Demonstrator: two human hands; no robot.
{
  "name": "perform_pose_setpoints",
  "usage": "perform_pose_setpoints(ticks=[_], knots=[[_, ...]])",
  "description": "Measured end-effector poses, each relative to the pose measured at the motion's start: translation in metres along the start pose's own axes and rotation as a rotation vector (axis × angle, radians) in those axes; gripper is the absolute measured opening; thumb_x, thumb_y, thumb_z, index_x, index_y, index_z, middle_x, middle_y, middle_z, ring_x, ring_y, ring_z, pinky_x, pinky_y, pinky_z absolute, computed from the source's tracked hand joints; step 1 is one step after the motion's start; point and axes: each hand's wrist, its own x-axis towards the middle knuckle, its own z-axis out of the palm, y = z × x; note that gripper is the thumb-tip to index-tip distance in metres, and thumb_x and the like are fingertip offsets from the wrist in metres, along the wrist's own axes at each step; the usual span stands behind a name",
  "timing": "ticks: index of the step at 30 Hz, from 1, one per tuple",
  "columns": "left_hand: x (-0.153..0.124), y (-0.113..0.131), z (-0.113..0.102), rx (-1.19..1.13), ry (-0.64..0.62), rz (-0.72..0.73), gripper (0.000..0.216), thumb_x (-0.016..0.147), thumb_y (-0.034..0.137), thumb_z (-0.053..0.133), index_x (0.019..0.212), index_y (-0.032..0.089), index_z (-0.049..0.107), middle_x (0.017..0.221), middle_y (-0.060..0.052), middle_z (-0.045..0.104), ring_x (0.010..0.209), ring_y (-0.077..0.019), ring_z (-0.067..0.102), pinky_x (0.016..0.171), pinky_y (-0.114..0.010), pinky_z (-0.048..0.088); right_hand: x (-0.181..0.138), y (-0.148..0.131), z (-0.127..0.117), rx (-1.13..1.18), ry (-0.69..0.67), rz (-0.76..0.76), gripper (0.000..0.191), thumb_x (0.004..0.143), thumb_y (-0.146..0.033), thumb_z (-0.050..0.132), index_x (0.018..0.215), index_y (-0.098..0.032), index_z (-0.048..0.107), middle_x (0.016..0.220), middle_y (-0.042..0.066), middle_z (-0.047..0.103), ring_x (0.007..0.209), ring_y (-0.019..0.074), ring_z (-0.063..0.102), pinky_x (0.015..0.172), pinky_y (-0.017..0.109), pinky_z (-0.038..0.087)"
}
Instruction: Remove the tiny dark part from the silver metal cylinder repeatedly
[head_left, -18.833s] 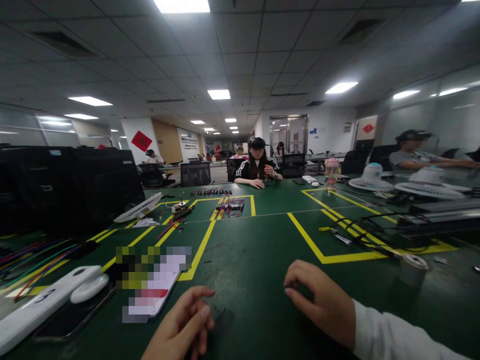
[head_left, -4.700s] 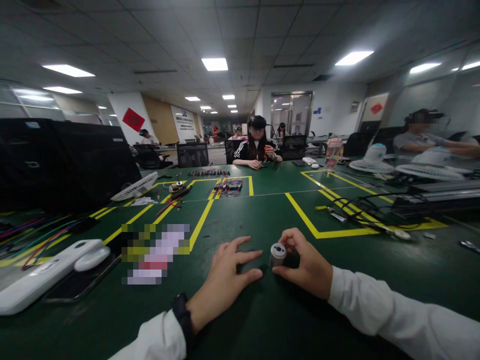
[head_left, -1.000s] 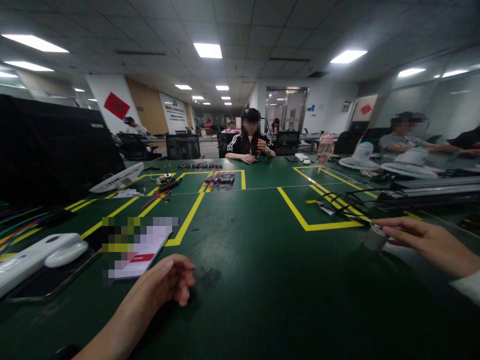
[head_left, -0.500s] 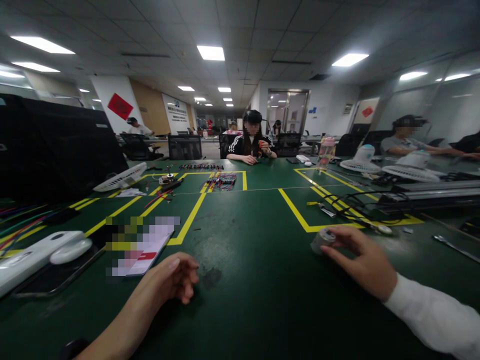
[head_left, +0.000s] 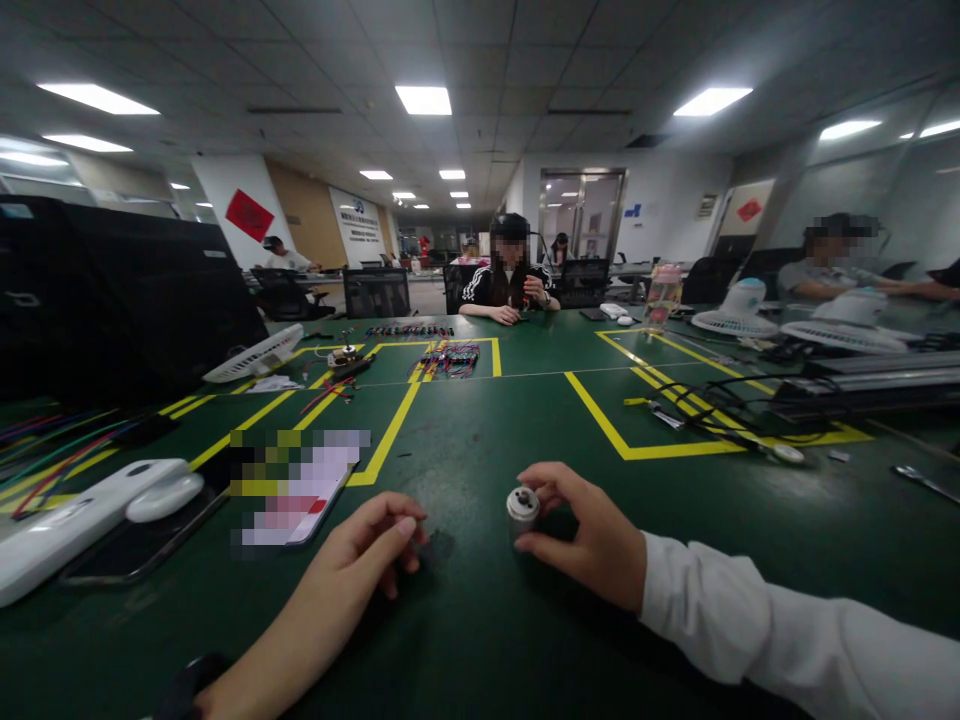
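A small silver cylindrical electric motor (head_left: 523,512) stands upright near the middle of the green table, its end with dark holes facing up. My right hand (head_left: 581,520), in a white sleeve, comes from the right and grips the motor between thumb and fingers. To the left, my left hand (head_left: 382,545) hovers low over the table with loosely bent fingers and nothing in it. A short gap separates it from the motor. A dark band circles my left wrist.
Left of my left hand lie a phone with a lit screen (head_left: 319,500), a dark phone (head_left: 142,545) and a white device (head_left: 90,520). Wired parts (head_left: 450,358) lie farther back. Black cables (head_left: 705,410) and white fans (head_left: 739,310) are at right. A person (head_left: 510,270) sits opposite.
My right hand has brought the motor leftward to the middle of the table, and the motor is now more upright. My left hand has shifted slightly right. The view has turned a little left.
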Motion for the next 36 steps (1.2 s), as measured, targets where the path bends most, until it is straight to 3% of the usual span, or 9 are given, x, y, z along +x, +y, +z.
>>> perform_pose_setpoints(ticks=[3, 6, 11, 18, 22, 27, 33, 36], knots=[[0.008, 0.015, 0.026, 0.163, -0.014, 0.123, 0.017, 0.088, 0.032, 0.054, 0.101, 0.024, 0.058, 0.080, 0.001, 0.062, 0.071, -0.0176, 0.059, 0.058, -0.027, 0.047, 0.002, 0.004, 0.001, 0.142, -0.024, 0.103, 0.078, 0.059, -0.028, 0.079, 0.122, -0.023, 0.033, 0.104, 0.003, 0.056, 0.091, 0.0131, 0.056, 0.080, 0.031, 0.049], [0.020, 0.031, 0.054, 0.270, -0.019, 0.280, 0.018, 0.086, 0.028, 0.057, 0.103, 0.024, 0.060, 0.099, -0.002, 0.062, 0.083, -0.0182, 0.059, 0.068, -0.029, 0.048, 0.003, 0.005, 0.001, 0.222, -0.056, 0.147, 0.075, 0.059, -0.024, 0.078, 0.119, -0.022, 0.032, 0.102, 0.003, 0.057, 0.092, 0.0137, 0.057, 0.081, 0.032, 0.049], [0.033, 0.041, 0.078, 0.330, -0.015, 0.398, 0.007, 0.083, 0.023, 0.060, 0.085, 0.022, 0.067, 0.087, -0.001, 0.061, 0.080, -0.0182, 0.059, 0.065, -0.028, 0.046, 0.002, 0.005, 0.002, 0.280, -0.039, 0.127, 0.081, 0.064, -0.016, 0.073, 0.127, -0.025, 0.024, 0.107, 0.003, 0.055, 0.093, 0.0129, 0.057, 0.083, 0.032, 0.048], [0.034, 0.039, 0.054, 0.333, 0.127, 0.412, 0.019, 0.089, 0.032, 0.052, 0.095, 0.022, 0.067, 0.096, -0.003, 0.059, 0.093, -0.0203, 0.057, 0.079, -0.031, 0.044, 0.000, 0.005, -0.001, 0.184, -0.081, 0.088, 0.077, 0.071, -0.015, 0.066, 0.133, -0.026, 0.023, 0.106, 0.003, 0.056, 0.093, 0.0122, 0.056, 0.086, 0.033, 0.046], [0.035, 0.024, 0.044, 0.458, 0.048, 0.339, 0.015, 0.080, 0.034, 0.064, 0.086, 0.028, 0.076, 0.097, -0.006, 0.061, 0.096, -0.0279, 0.055, 0.088, -0.044, 0.039, -0.005, 0.005, -0.006, 0.128, -0.079, 0.087, 0.073, 0.072, -0.014, 0.064, 0.133, -0.027, 0.025, 0.108, 0.003, 0.056, 0.095, 0.0127, 0.055, 0.085, 0.032, 0.046], [0.038, 0.005, 0.050, 0.580, -0.037, 0.293, 0.011, 0.072, 0.036, 0.071, 0.081, 0.039, 0.078, 0.110, -0.006, 0.065, 0.103, -0.0353, 0.048, 0.088, -0.054, 0.032, -0.008, 0.006, -0.008, 0.107, -0.075, 0.074, 0.070, 0.073, -0.013, 0.061, 0.133, -0.025, 0.026, 0.109, 0.004, 0.055, 0.097, 0.0129, 0.055, 0.085, 0.032, 0.046], [0.036, 0.008, 0.051, 0.568, -0.072, 0.293, 0.022, 0.071, 0.034, 0.072, 0.092, 0.040, 0.075, 0.110, -0.004, 0.067, 0.105, -0.0337, 0.050, 0.091, -0.051, 0.033, -0.006, 0.000, -0.010, -0.027, -0.101, 0.038, 0.051, 0.074, -0.017, 0.060, 0.123, -0.023, 0.046, 0.109, 0.004, 0.055, 0.093, 0.0130, 0.054, 0.083, 0.030, 0.047], [0.031, 0.015, 0.045, 0.506, -0.055, 0.303, 0.025, 0.082, 0.031, 0.061, 0.105, 0.033, 0.071, 0.112, -0.005, 0.064, 0.106, -0.0276, 0.053, 0.093, -0.043, 0.037, -0.010, 0.000, -0.019, -0.077, -0.018, 0.031, 0.044, 0.077, -0.021, 0.060, 0.120, -0.022, 0.050, 0.110, 0.006, 0.055, 0.089, 0.0129, 0.055, 0.079, 0.029, 0.049]])
